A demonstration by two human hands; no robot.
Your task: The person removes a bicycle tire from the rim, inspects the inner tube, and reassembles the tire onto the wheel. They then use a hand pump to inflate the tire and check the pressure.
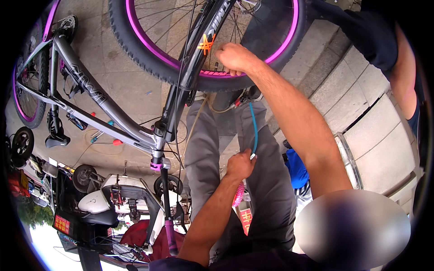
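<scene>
The black knobby tyre [149, 58] sits on a purple rim [282, 47], near the frame. A thin blue hose [254, 128] hangs curved below it

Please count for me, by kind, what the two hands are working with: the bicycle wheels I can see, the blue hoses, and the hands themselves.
Bicycle wheels: 2, front wheel and rear wheel
Blue hose: 1
Hands: 2, left hand holding the hose, right hand on the front wheel
Total: 5
</scene>
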